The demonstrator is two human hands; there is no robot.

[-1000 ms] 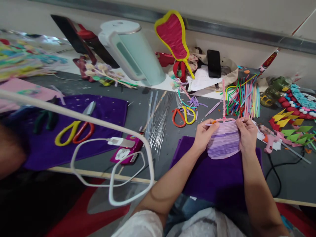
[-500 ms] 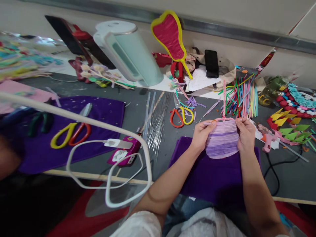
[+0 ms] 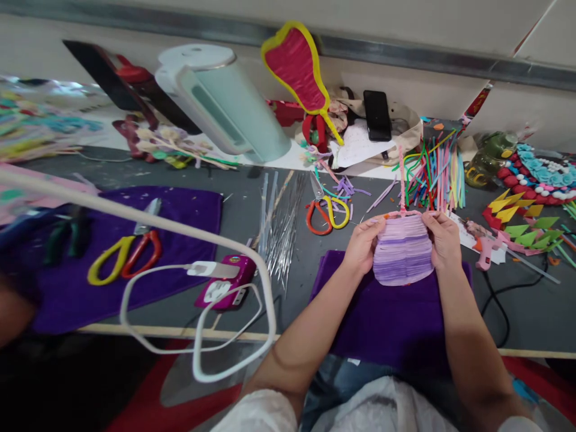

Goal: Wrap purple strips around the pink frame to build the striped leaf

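Between my two hands is a fan-shaped panel [image 3: 402, 255] of pipe cleaners in bands of light and darker purple, with a pink upper rim and a pink stem [image 3: 402, 180] pointing away from me. My left hand [image 3: 365, 243] pinches its upper left edge, thumb on top. Its upper right edge is gripped by my right hand [image 3: 441, 237]. Below the panel lies a folded purple cloth [image 3: 387, 324] at the table's front edge. Scissors with red and yellow handles [image 3: 328, 213] lie just left of my left hand.
A bundle of coloured pipe cleaners [image 3: 443, 174] lies beyond my hands. At right are a pink glue gun [image 3: 486, 249] and its black cord. Wire strips [image 3: 285, 234], a purple power strip [image 3: 229, 285] and a white cable loop [image 3: 270, 288] are at left. A pale green kettle [image 3: 238, 102] stands behind.
The view has shifted slightly, so the surroundings sit a little further left and lower. Both hands still hold the purple panel, which appears tilted slightly differently.
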